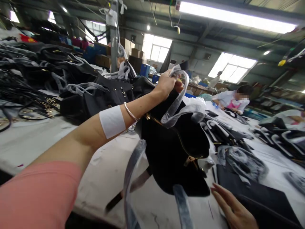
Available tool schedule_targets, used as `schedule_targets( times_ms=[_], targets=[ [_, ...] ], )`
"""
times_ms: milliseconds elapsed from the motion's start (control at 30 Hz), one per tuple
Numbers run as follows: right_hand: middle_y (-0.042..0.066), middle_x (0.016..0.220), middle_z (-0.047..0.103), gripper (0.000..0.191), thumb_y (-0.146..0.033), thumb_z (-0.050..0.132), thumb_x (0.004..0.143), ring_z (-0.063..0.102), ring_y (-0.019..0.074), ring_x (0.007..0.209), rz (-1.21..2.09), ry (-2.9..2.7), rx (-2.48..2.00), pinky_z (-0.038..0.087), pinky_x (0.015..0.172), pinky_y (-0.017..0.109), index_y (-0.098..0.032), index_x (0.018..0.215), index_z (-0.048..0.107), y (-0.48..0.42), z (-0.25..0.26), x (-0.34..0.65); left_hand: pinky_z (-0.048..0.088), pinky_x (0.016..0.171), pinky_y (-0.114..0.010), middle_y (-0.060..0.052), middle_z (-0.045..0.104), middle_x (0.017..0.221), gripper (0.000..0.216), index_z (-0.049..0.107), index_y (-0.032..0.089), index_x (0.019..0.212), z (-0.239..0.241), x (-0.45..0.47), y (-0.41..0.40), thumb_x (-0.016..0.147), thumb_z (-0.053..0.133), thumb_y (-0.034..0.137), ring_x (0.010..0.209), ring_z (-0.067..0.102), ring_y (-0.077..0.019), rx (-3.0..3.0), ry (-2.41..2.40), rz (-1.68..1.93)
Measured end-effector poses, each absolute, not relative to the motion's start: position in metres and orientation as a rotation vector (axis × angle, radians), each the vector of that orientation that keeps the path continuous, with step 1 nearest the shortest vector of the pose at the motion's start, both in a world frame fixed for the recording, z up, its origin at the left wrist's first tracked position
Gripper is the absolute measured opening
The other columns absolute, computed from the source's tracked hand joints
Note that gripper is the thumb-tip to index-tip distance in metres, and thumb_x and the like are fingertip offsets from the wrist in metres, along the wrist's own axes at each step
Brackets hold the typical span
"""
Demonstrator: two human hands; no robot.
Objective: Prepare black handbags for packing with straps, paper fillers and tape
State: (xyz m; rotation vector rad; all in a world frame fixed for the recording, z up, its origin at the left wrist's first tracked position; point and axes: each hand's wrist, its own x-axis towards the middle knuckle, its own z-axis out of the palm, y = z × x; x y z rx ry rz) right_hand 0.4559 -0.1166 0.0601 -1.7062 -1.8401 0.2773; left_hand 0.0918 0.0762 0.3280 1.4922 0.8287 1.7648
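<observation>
A black handbag hangs over the white table in front of me, its zipped opening gaping and a gold zipper pull showing. Fingers closed, my left hand is raised and grips the bag's upper part by a plastic-wrapped handle. Another wrapped handle dangles from the lower side of the bag. Low on the right, my right hand has its fingers stretched out close to the bag's lower corner; whether they touch is hard to tell.
Black bags are heaped on the left, beside straps with gold hardware. On the right lie flat black pieces and a wrapped strap bundle. A co-worker bends over the table farther back.
</observation>
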Motion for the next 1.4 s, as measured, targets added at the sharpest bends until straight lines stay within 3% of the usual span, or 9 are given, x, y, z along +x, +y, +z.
schedule_targets(
  times_ms=[100,200,433,567,700,800,1000,1167,1400],
  targets=[
    [0.007,0.105,0.072,0.042,-0.053,0.056,0.083,0.07,0.0247,0.089,0.593,-1.953,-1.59,0.055,0.051,0.024,-0.025,0.111,0.068,-0.13,0.047,0.39,0.053,0.071,-0.032,0.001,0.055,0.07,0.015,0.045,0.014,0.107,0.314,0.083,0.065,0.098,0.033,0.015,0.066,0.065,-0.0147,1.423,0.856,1.869],
    [0.008,0.104,0.072,0.039,-0.047,0.052,0.086,0.069,0.0227,0.085,0.699,-2.074,-1.428,0.058,0.067,0.03,-0.022,0.112,0.067,-0.136,0.033,0.349,0.052,0.072,-0.031,0.001,0.057,0.071,0.01,0.049,0.015,0.101,0.283,0.068,0.035,0.095,0.042,0.019,0.066,0.064,-0.0139,1.654,0.816,1.706],
    [0.008,0.102,0.073,0.036,-0.046,0.055,0.084,0.07,0.0221,0.081,0.785,-2.051,-1.517,0.056,0.079,0.035,-0.022,0.105,0.07,-0.139,0.018,0.362,0.044,0.072,-0.022,0.002,0.064,0.084,0.012,0.063,0.02,0.09,0.183,0.017,-0.095,0.079,0.065,0.022,0.078,0.06,-0.0141,2.301,0.897,0.285],
    [0.007,0.104,0.073,0.036,-0.049,0.06,0.08,0.069,0.0244,0.088,0.847,-1.92,-1.612,0.055,0.086,0.04,-0.023,0.104,0.071,-0.146,0.019,0.369,0.041,0.097,-0.032,-0.009,0.06,0.125,0.06,0.055,0.021,0.125,0.123,0.006,-0.148,0.07,0.078,0.032,0.114,0.056,-0.0262,2.335,0.912,-0.098],
    [0.011,0.109,0.07,0.052,-0.053,0.062,0.079,0.067,0.0271,0.098,1.134,-1.638,-1.564,0.056,0.087,0.043,-0.019,0.118,0.063,-0.145,0.019,0.351,0.021,0.115,-0.045,-0.015,0.035,0.15,0.084,0.042,0.02,0.14,0.096,0.006,-0.167,0.068,0.079,0.041,0.139,0.03,-0.0323,2.303,0.924,-0.01],
    [0.019,0.125,0.06,0.074,-0.059,0.062,0.078,0.066,0.03,0.101,1.3,-1.344,-1.488,0.06,0.076,0.042,-0.015,0.135,0.046,-0.135,0.022,0.333,0.034,0.109,-0.039,-0.009,0.048,0.143,0.074,0.048,0.027,0.136,0.105,-0.003,-0.165,0.069,0.077,0.042,0.132,0.043,-0.0293,2.071,0.925,0.083],
    [0.017,0.146,0.038,0.084,-0.064,0.06,0.078,0.051,0.0315,0.125,1.275,-1.099,-1.397,0.056,0.091,0.04,-0.021,0.144,0.03,-0.088,0.03,0.328,0.05,0.082,-0.033,-0.005,0.069,0.093,0.037,0.062,0.018,0.095,0.104,-0.043,-0.117,0.081,0.057,0.052,0.089,0.064,-0.0214,1.61,1.591,0.927],
    [0.012,0.153,0.029,0.085,-0.068,0.056,0.078,0.041,0.0276,0.134,1.15,-1.217,-1.371,0.05,0.099,0.035,-0.025,0.146,0.026,-0.023,0.035,0.335,0.046,0.094,-0.037,-0.014,0.061,0.119,0.06,0.052,0.014,0.114,0.084,-0.052,-0.051,0.076,0.061,0.059,0.109,0.059,-0.025,1.389,1.617,1.221],
    [0.006,0.093,0.068,0.063,-0.062,0.07,0.067,0.063,0.0236,0.091,1.022,-1.427,-1.458,0.053,0.079,0.031,-0.016,0.111,0.061,0.035,0.054,0.324,0.047,0.077,-0.033,-0.01,0.064,0.092,0.028,0.054,0.014,0.089,0.083,-0.026,0.015,0.078,0.064,0.037,0.086,0.061,-0.0223,1.343,1.701,1.228]
  ],
)
